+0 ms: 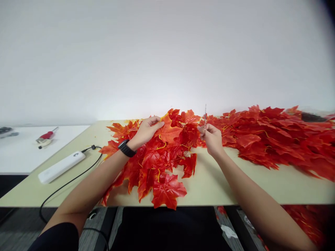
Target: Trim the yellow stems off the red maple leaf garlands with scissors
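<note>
My left hand (149,130), with a black watch on the wrist, pinches an orange-red artificial maple leaf (170,129) between thumb and fingers. Beneath and around it spreads a loose pile of artificial maple leaves (151,157) with yellow stems, a few of them hanging over the front table edge. To the right of the pile, my right hand (213,137) is closed on a thin silvery strip-like tool (205,113). It points straight up, seen nearly edge-on, so its exact kind cannot be made out. The two hands are apart, both above the tabletop.
A long heap of red maple leaves (277,136) covers the table's right side. On the left lies a white power strip-like device (61,166) with a black cable (70,179). A red-handled tool (46,136) rests on the white table (15,157). More red leaves (306,221) lie below the table.
</note>
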`<state>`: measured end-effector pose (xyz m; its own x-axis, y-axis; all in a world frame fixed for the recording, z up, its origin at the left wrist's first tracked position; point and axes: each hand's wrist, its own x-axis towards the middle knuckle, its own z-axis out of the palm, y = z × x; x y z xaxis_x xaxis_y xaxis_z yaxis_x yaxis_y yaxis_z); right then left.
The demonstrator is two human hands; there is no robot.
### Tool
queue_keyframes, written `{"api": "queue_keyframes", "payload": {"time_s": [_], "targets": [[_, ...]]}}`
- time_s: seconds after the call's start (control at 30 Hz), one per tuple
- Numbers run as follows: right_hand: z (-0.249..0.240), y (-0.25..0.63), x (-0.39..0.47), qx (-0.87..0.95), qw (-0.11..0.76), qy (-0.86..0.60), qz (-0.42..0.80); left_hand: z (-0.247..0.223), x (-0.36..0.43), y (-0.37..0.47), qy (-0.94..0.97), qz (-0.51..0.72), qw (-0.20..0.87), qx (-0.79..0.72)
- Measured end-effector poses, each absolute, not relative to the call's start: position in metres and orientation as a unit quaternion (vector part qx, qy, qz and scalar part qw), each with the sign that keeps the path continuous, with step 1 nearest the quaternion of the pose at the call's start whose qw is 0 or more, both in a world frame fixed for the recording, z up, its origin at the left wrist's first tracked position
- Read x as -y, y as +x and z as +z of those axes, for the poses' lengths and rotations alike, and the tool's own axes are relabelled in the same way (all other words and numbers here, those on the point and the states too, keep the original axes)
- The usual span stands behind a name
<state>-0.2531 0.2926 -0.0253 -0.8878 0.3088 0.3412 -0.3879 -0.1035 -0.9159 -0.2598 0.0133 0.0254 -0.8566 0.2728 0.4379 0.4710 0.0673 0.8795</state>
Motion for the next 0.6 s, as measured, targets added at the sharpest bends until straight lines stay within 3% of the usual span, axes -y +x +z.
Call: {"api": "queue_keyframes", "payload": {"time_s": [0.17,0.4,0.5,0.6], "targets": [[-0.022,-0.246,-0.287,0.614,0.183,0.051,0.766,0.027,-0.016,-0.254,-0.278,-0.580,0.134,0.754],[-0.020,-0.227,-0.255,0.552,0.017,0.089,0.829,0.030,-0.029,-0.258,-0.333,-0.585,0.029,0.739],[-0.022,-0.219,-0.240,0.512,-0.035,0.092,0.853,0.028,-0.038,-0.260,-0.353,-0.523,0.094,0.770],[-0.026,-0.214,-0.233,0.497,-0.062,0.116,0.857,0.027,-0.043,-0.254,-0.328,-0.438,0.224,0.806]]}}
